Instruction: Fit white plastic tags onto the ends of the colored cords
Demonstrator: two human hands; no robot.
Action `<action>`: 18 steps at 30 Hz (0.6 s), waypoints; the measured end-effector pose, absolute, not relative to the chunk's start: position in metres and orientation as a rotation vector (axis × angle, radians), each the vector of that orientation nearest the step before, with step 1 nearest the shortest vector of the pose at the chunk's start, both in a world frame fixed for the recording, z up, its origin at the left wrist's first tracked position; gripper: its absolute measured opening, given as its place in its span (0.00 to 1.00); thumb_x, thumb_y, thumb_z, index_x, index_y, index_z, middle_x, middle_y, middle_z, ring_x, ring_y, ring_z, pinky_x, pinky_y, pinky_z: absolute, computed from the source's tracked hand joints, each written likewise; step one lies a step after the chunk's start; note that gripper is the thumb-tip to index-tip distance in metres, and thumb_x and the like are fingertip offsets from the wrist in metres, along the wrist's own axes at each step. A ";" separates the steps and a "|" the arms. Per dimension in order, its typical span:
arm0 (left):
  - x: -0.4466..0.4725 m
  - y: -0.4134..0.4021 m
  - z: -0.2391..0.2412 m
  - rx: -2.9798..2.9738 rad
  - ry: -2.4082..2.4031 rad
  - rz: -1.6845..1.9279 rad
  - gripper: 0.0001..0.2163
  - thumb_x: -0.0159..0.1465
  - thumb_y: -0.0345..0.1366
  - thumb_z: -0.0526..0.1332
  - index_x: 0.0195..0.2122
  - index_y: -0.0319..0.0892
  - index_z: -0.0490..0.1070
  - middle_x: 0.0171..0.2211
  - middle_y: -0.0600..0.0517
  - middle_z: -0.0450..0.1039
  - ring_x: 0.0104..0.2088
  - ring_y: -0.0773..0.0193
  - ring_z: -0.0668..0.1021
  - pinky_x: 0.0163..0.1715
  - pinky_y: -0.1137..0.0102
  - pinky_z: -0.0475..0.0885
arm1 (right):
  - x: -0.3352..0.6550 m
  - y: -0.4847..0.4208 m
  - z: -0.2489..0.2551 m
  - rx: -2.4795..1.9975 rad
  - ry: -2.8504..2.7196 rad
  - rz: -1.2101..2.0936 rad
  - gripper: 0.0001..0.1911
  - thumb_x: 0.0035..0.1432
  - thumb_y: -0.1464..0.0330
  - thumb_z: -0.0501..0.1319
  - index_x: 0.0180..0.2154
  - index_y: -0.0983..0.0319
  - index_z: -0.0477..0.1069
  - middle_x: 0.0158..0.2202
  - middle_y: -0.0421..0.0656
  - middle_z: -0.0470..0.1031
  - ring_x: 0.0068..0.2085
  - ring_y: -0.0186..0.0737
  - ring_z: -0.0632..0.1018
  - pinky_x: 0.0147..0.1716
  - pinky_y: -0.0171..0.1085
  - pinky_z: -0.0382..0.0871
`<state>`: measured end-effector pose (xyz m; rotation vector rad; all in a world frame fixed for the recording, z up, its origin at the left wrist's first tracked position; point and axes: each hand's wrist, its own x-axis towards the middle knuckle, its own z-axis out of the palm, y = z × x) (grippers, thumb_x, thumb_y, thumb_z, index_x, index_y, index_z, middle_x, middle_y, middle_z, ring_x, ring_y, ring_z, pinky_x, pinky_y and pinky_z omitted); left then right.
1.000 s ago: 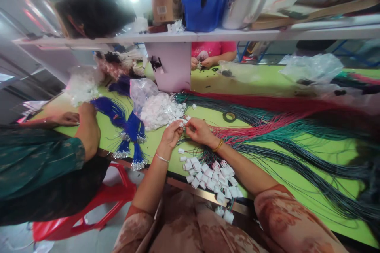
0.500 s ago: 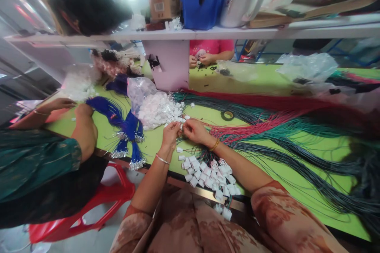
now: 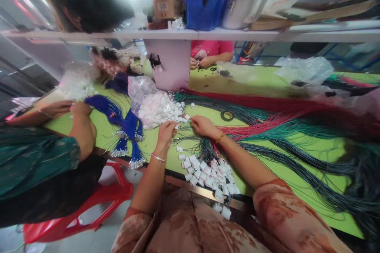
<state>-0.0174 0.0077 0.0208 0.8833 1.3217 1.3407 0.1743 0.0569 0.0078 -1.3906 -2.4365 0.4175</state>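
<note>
Near edge: a cluster of small white plastic connectors (image 3: 208, 176) lies on the green tabletop (image 3: 276, 174), nearer the person than the connector pile.
Left hand (image 3: 166, 131): fingers curled and pinched just below the connector pile (image 3: 162, 110); what it grips is too small to tell.
Right hand (image 3: 202, 125): fingertips closed toward the pile's right edge, nearer the loose pieces; its hold cannot be made out.
Wires (image 3: 285, 126): thin, flexible red and dark green strands, long axis running right from the pile.
Left of pile: blue wire bundles (image 3: 124, 124); a co-worker's hand (image 3: 57, 106).
Beyond pile: white shelf post (image 3: 172, 63).
</note>
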 end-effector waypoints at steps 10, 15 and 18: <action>-0.007 0.008 0.011 0.688 0.935 1.394 0.12 0.50 0.35 0.69 0.35 0.38 0.73 0.33 0.50 0.76 0.25 0.74 0.71 0.25 0.77 0.64 | 0.158 0.053 0.023 -0.989 -1.988 0.925 0.10 0.56 0.64 0.55 0.30 0.64 0.67 0.26 0.38 0.68 0.27 0.31 0.65 0.28 0.31 0.57; -0.005 0.009 0.007 0.595 0.848 1.403 0.15 0.52 0.32 0.68 0.42 0.38 0.71 0.35 0.49 0.77 0.28 0.71 0.74 0.29 0.75 0.66 | 0.154 0.046 0.019 -1.009 -1.897 0.977 0.09 0.52 0.64 0.57 0.28 0.64 0.68 0.25 0.38 0.68 0.26 0.30 0.64 0.27 0.30 0.57; -0.005 0.009 0.006 0.595 0.831 1.394 0.14 0.53 0.31 0.67 0.41 0.38 0.71 0.36 0.48 0.77 0.28 0.71 0.73 0.30 0.75 0.66 | 0.157 0.043 0.015 -1.057 -1.876 0.988 0.09 0.52 0.64 0.57 0.28 0.65 0.69 0.25 0.38 0.69 0.26 0.30 0.64 0.27 0.30 0.57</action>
